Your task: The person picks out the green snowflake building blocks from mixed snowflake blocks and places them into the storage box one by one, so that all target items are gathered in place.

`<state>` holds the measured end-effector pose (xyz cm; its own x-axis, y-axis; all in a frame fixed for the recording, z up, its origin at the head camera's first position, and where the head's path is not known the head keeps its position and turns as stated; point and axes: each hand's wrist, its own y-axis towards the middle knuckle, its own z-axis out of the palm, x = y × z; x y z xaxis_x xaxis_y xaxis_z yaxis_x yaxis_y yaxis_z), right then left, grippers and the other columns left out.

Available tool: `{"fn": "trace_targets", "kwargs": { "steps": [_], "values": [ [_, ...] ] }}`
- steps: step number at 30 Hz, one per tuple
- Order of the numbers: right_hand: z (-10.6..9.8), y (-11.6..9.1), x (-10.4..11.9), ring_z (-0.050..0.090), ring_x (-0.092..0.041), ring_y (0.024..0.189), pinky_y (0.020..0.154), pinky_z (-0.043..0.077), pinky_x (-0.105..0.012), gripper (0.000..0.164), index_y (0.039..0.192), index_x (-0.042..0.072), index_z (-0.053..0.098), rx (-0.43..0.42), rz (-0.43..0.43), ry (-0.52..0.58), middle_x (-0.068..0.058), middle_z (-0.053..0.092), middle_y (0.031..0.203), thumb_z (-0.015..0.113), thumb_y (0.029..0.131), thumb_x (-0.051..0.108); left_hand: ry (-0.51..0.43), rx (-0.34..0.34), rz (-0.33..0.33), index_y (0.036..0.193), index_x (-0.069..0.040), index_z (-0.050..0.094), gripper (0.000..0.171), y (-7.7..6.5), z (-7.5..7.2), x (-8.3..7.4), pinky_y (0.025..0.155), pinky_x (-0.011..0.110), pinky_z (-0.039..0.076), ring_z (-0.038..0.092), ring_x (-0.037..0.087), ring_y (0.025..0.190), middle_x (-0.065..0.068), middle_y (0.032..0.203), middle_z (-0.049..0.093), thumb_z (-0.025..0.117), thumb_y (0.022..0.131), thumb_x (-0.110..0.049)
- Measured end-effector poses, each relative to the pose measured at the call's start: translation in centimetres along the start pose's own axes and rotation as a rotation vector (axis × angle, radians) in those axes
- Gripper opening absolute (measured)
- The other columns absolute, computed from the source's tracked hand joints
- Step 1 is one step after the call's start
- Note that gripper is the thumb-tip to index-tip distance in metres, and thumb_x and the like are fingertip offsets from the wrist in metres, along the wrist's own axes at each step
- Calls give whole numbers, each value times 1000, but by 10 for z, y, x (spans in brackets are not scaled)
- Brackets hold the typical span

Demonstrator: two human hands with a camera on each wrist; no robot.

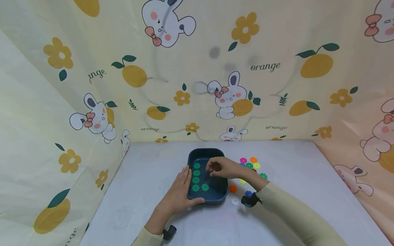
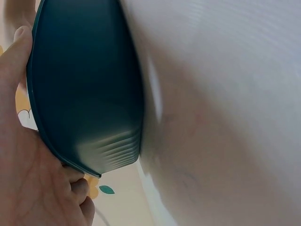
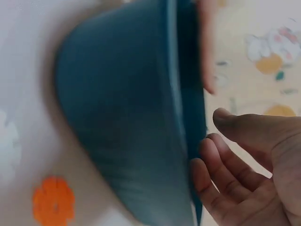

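Note:
A dark teal tray (image 1: 212, 196) stands on the table, with several green flower-shaped discs (image 1: 196, 180) along its left side and another green disc (image 1: 205, 187) beside them. My left hand (image 1: 179, 191) rests against the tray's left side with its fingers straight, its thumb along the near rim. In the left wrist view that hand (image 2: 33, 174) touches the rim from outside. Over the right part of the tray hovers my right hand (image 1: 226, 168), fingers loosely bent. Nothing shows between its thumb and fingertips (image 3: 201, 176) in the right wrist view.
Right of the tray lie loose flower discs: an orange one (image 1: 233, 188), a clear one (image 1: 235, 201), a pink one (image 1: 243, 160) and several others, partly behind my right arm. A patterned cloth (image 1: 197, 112) walls the table's back and sides.

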<state>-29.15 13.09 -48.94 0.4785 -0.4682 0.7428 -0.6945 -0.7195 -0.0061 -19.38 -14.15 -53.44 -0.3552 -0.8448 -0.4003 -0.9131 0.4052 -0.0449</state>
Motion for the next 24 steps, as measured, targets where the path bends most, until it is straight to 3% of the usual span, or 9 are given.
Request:
{"fn": "trace_targets", "kwargs": {
  "steps": [6,12,17,24],
  "values": [
    [-31,-29,-7,65,-18,94,85,61,-32,15,115,13,72,-94,9,11,1,70,104,74,102,7,-11,-17,11,173,-4,7,128,-1,-1,-2,135,48,10,-3,24,167,9,181,-5,67,89,-81],
    [-53,-56,-17,65,-19,93,83,60,-30,17,117,12,73,-168,128,-47,1,70,101,77,100,11,-11,-22,7,173,-4,7,128,-2,-2,-2,135,47,9,-3,23,167,8,181,-4,68,89,-80],
    [-61,-80,-31,64,-22,93,76,60,-32,17,116,13,72,-194,211,-54,-2,69,101,78,100,12,-10,-28,15,172,-4,7,128,-2,-1,-1,135,47,8,-2,24,167,9,181,-4,69,89,-79],
    [-61,-114,-61,64,-19,93,81,59,-29,22,118,4,71,-233,265,-83,-1,69,101,78,99,11,-9,-26,20,172,-4,6,128,-2,0,0,135,47,8,-3,24,167,9,181,-4,67,89,-81]
  ]
}}
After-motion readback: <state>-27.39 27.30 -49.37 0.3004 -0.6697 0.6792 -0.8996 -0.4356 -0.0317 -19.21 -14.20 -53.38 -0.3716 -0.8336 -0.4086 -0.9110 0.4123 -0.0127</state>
